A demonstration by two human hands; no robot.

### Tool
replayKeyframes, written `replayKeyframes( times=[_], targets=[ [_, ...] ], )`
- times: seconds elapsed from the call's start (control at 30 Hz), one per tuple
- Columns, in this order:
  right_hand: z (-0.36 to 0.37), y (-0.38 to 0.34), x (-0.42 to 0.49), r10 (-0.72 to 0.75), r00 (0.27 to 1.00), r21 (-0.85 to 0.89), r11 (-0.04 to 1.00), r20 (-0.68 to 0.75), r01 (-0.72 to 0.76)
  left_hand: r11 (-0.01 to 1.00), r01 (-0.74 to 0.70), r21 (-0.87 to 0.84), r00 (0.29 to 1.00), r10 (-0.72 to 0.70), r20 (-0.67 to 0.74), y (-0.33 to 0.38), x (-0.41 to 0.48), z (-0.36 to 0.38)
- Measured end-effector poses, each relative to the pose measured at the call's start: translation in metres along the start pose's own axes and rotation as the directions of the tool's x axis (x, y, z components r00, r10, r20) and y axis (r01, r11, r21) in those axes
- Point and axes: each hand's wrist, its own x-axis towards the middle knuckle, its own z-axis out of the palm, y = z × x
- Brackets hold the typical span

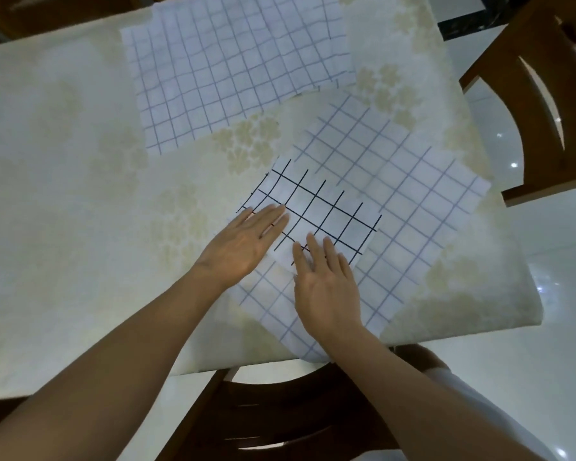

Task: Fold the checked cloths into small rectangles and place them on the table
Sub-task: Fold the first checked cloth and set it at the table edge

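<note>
A small folded cloth with bold black checks [326, 211] lies on top of a larger white cloth with pale blue checks [409, 207], spread at an angle near the table's right front corner. My left hand [246, 241] lies flat on the folded cloth's left edge, fingers together. My right hand [326, 284] presses flat on its near edge, fingers slightly spread. Neither hand grips anything. Another pale blue checked cloth [233, 71] lies spread out at the far middle of the table.
The table [64, 161] wears a cream cloth with a faint floral print. A dark wooden chair [546, 104] stands at the right, another chair [280, 410] right below me. The floor is glossy white tile [546, 294].
</note>
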Motion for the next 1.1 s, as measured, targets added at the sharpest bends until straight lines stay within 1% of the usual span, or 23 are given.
replayKeyframes(
  times=[0.07, 0.17, 0.23, 0.3, 0.37, 0.4, 0.43, 0.47, 0.5, 0.53, 0.6, 0.63, 0.67, 0.73, 0.8, 0.87, 0.93, 1.0, 1.1],
  targets=[
    [0.003, 0.001, 0.001, 0.026, 1.0, 0.004, 1.0, -0.012, -0.026, 0.999, 0.05, 0.019, 0.998, -0.051, 0.034, 0.002, 0.002, 0.003],
    [0.002, 0.006, 0.003, 0.004, 1.0, 0.003, 1.0, -0.025, -0.004, 0.994, 0.104, -0.01, 0.993, -0.104, 0.057, 0.003, 0.009, 0.002],
    [0.0, 0.012, 0.006, -0.02, 0.999, 0.01, 1.0, -0.032, 0.02, 0.988, 0.148, -0.049, 0.984, -0.142, 0.11, 0.002, 0.014, -0.003],
    [-0.005, 0.021, 0.013, -0.058, 0.996, 0.009, 0.998, -0.073, 0.059, 0.975, 0.207, -0.077, 0.956, -0.185, 0.227, -0.001, 0.02, -0.012],
    [-0.011, 0.034, 0.026, -0.098, 0.986, 0.011, 0.995, -0.132, 0.1, 0.964, 0.254, -0.077, 0.9, -0.206, 0.385, -0.005, 0.026, -0.024],
    [-0.014, 0.042, 0.034, -0.111, 0.981, 0.007, 0.994, -0.158, 0.113, 0.954, 0.283, -0.1, 0.878, -0.215, 0.428, -0.006, 0.029, -0.029],
    [-0.017, 0.049, 0.043, -0.122, 0.977, -0.002, 0.992, -0.175, 0.124, 0.938, 0.317, -0.139, 0.871, -0.23, 0.433, -0.006, 0.033, -0.033],
    [-0.02, 0.056, 0.053, -0.135, 0.974, -0.014, 0.991, -0.18, 0.134, 0.92, 0.343, -0.19, 0.882, -0.246, 0.402, -0.003, 0.037, -0.036],
    [-0.021, 0.062, 0.063, -0.149, 0.973, -0.028, 0.989, -0.176, 0.146, 0.905, 0.348, -0.244, 0.906, -0.258, 0.334, 0.0, 0.043, -0.037],
    [-0.021, 0.066, 0.071, -0.162, 0.971, -0.045, 0.987, -0.174, 0.157, 0.903, 0.324, -0.284, 0.936, -0.261, 0.236, 0.004, 0.049, -0.035],
    [-0.019, 0.071, 0.084, -0.185, 0.967, -0.082, 0.981, -0.175, 0.173, 0.926, 0.246, -0.286, 0.969, -0.242, 0.048, 0.012, 0.066, -0.026],
    [-0.016, 0.072, 0.089, -0.197, 0.965, -0.098, 0.978, -0.174, 0.182, 0.944, 0.218, -0.248, 0.974, -0.227, -0.007, 0.014, 0.076, -0.018],
    [-0.013, 0.074, 0.093, -0.207, 0.964, -0.109, 0.976, -0.167, 0.191, 0.958, 0.204, -0.202, 0.976, -0.214, -0.028, 0.013, 0.085, -0.01],
    [-0.007, 0.079, 0.096, -0.23, 0.966, -0.133, 0.968, -0.121, 0.214, 0.973, 0.191, -0.131, 0.981, -0.194, -0.017, 0.01, 0.097, 0.005],
    [-0.004, 0.089, 0.096, -0.267, 0.961, -0.172, 0.952, -0.069, 0.253, 0.982, 0.158, -0.102, 0.987, -0.16, -0.007, 0.006, 0.102, 0.015],
    [-0.005, 0.101, 0.093, -0.291, 0.955, -0.2, 0.94, -0.054, 0.276, 0.985, 0.142, -0.094, 0.989, -0.145, -0.021, 0.001, 0.101, 0.02],
    [-0.008, 0.112, 0.086, -0.281, 0.958, -0.204, 0.943, -0.059, 0.264, 0.98, 0.171, -0.107, 0.984, -0.175, -0.035, -0.006, 0.099, 0.023],
    [-0.01, 0.12, 0.078, -0.262, 0.963, -0.199, 0.949, -0.067, 0.244, 0.965, 0.232, -0.125, 0.971, -0.237, -0.031, -0.016, 0.097, 0.024],
    [-0.013, 0.131, 0.068, -0.245, 0.969, -0.229, 0.946, -0.033, 0.231, 0.941, 0.314, -0.127, 0.949, -0.316, 0.004, -0.024, 0.096, 0.021]
  ],
)
